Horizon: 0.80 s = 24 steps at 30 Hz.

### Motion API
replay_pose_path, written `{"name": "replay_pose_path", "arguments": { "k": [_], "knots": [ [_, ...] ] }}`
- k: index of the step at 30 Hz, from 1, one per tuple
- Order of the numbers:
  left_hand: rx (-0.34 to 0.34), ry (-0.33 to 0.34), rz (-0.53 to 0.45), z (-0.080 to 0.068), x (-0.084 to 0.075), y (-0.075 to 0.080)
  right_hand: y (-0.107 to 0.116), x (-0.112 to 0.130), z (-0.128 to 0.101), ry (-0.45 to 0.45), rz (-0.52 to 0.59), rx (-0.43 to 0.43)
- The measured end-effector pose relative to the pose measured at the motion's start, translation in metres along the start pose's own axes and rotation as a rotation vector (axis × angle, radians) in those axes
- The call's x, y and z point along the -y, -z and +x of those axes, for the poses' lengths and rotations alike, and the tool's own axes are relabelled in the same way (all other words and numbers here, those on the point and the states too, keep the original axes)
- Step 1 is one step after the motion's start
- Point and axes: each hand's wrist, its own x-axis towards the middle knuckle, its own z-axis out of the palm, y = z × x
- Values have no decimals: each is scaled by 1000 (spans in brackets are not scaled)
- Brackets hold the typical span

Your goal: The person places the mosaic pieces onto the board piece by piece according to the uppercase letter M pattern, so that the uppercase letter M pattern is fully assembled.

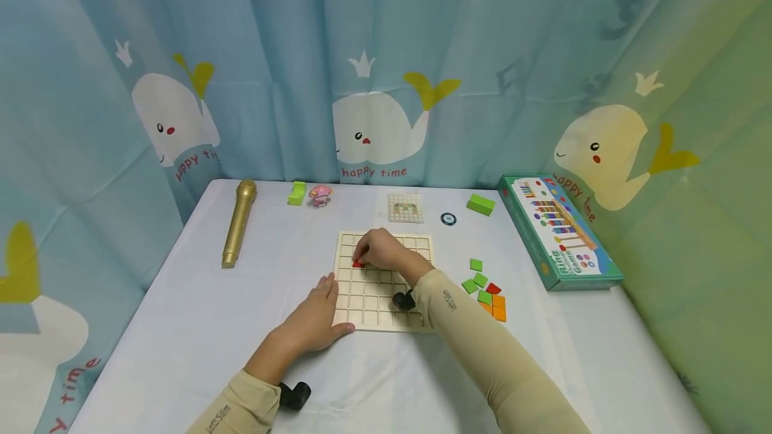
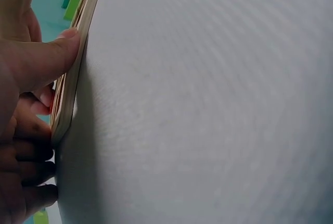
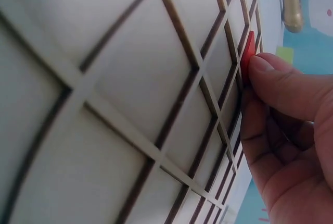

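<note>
A wooden grid board [image 1: 364,300] with raised square cells lies flat on the white table. My right hand [image 1: 381,248] reaches over its upper left part and pinches a small red tile [image 1: 358,264] between thumb and forefinger. In the right wrist view the red tile [image 3: 248,60] stands tilted at a cell, its lower end behind the fingertips. My left hand [image 1: 315,315] rests at the board's lower left corner, fingers along the left side and thumb at the front edge. The left wrist view shows that thumb against the board's edge [image 2: 78,73].
Right of the board lie several green tiles [image 1: 476,264], a red piece [image 1: 493,288] and orange tiles [image 1: 498,307]. Behind it are a pattern card [image 1: 405,208], a round token [image 1: 448,219] and a green block [image 1: 480,204]. A gold microphone [image 1: 239,223] lies left, a game box [image 1: 561,232] right.
</note>
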Motion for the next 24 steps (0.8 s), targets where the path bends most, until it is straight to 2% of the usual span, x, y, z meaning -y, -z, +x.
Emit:
{"name": "replay_pose_path", "arguments": {
  "k": [10,15,24],
  "knots": [
    [5,-12,-6,-1,-2,1,-4,-2,-2,0,-5,-35],
    [5,-12,-16,-1,-1,1,-3,-5,-5,-13,27,-29],
    [6,0,-16,0,-2,0,10,-10,-24,-40,90,-27]
  ]
}}
